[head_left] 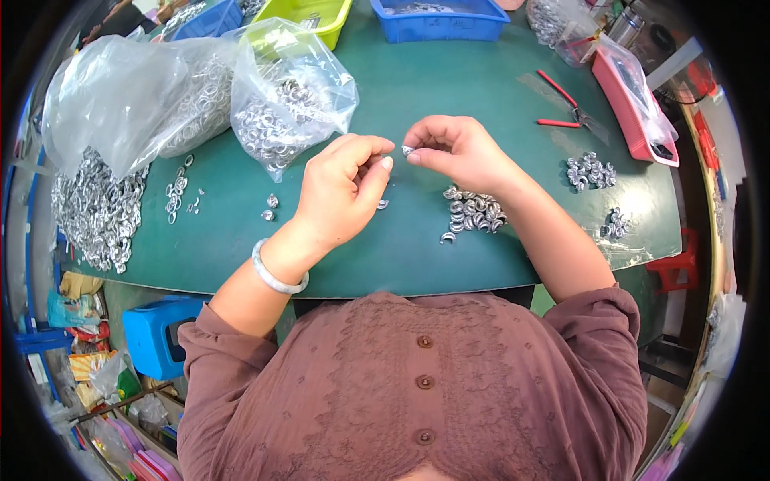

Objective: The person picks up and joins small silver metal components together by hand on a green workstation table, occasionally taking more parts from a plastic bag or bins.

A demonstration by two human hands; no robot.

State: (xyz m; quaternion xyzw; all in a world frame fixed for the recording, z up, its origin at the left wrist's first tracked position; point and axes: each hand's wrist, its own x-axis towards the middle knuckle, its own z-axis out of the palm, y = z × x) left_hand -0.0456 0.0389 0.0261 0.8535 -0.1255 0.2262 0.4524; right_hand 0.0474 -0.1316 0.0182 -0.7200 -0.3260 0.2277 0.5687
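Note:
Above the green table (377, 96), my right hand (465, 152) pinches a small silver metal piece (407, 150) between thumb and forefinger. Close beside it, my left hand (341, 188) is closed, thumb and forefinger nearly together; whatever they hold, if anything, is too small to make out. A lone silver piece (382, 204) lies on the table just beyond my left thumb. Under my right wrist is a pile of curved silver pieces (475, 212). Left of my left hand sit two small silver pieces (269, 208).
At left, a large heap of silver parts (100, 212) lies by two clear plastic bags (293, 112) of metal rings. Red-handled pliers (565, 104), a pink basket (634, 104) and small silver piles (591, 171) are at right. Blue (439, 28) and green trays (325, 32) stand at the back.

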